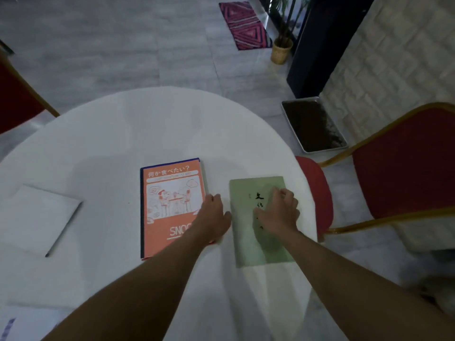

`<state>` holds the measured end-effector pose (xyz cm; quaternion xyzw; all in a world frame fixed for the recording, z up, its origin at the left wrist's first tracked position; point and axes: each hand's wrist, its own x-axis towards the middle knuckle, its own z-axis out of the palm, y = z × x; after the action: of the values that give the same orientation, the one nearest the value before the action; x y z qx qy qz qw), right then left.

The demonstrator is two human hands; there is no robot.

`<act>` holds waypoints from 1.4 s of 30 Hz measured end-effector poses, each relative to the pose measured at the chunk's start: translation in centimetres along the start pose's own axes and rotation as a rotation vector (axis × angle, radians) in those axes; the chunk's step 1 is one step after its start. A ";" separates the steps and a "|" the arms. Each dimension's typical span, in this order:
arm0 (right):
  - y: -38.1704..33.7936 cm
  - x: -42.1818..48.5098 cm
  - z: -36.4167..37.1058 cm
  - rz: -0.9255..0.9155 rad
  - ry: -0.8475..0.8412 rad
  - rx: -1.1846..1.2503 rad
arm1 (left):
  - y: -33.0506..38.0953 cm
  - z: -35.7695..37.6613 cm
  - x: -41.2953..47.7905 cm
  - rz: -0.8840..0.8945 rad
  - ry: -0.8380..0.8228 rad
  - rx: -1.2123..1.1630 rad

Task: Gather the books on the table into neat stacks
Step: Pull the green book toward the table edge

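Head view: two hands on two books lying side by side, near right on the round table

Right hand (278, 212) lies palm down on the green book (261, 244), fingers curled on its cover, pressing rather than clasping; left hand (213, 215) rests at the right edge of the orange book (170, 207), fingers bent at that edge, and whether they hold it I cannot tell. Both books lie flat with long axes running near to far, a narrow strip of table (147, 124) between them, green to the right of orange. The orange one seems to sit on a blue-edged book already. A white book (37, 217) lies well apart at far left, nearer the left hand. Likely next: slide green leftward onto orange
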<state>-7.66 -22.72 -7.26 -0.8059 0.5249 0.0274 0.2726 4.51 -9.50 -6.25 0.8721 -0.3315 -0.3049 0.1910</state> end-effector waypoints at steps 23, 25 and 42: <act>5.9 -6.6 1.2 0.187 -0.121 0.046 | 2.8 5.8 -6.8 -0.125 -0.210 -0.013; 6.1 -8.5 1.7 0.189 -0.127 0.051 | 1.9 6.1 -8.7 -0.124 -0.227 -0.015; 5.2 -22.7 6.8 0.153 -0.159 0.088 | -7.1 6.9 -22.2 -0.176 -0.244 -0.013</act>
<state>-20.69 -2.24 -7.68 -0.7460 0.5624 0.0889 0.3453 -9.92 9.99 -6.14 0.8530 -0.2726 -0.4264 0.1275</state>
